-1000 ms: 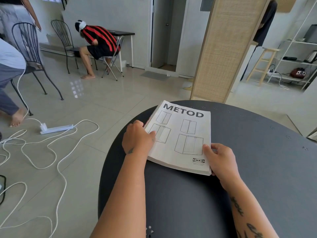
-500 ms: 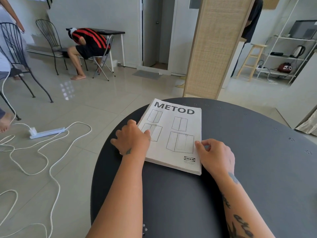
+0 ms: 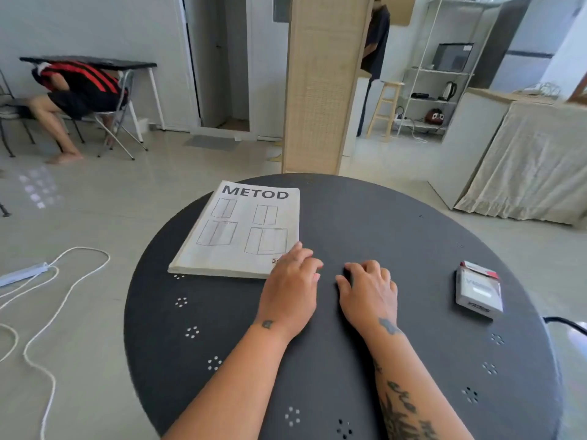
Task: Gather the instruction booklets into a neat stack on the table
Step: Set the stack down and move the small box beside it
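Observation:
A stack of white instruction booklets (image 3: 244,230), the top one titled METOD, lies flat on the far left part of the round black table (image 3: 413,223). My left hand (image 3: 290,289) rests on the table at the stack's near right corner, its fingertips overlapping that corner, and it holds nothing. My right hand (image 3: 368,290) lies palm down on the bare tabletop just right of the left hand, fingers loosely curled, apart from the booklets.
A small white and red pack (image 3: 479,290) lies on the table's right side. A woven screen (image 3: 320,84) stands beyond the far edge. White cable (image 3: 47,300) and a power strip lie on the floor at left. A person sits bent over on a chair (image 3: 79,93) far left.
Both hands have let go of the booklet stack's sides and moved right onto the table. The view has swung right, bringing the small pack into sight.

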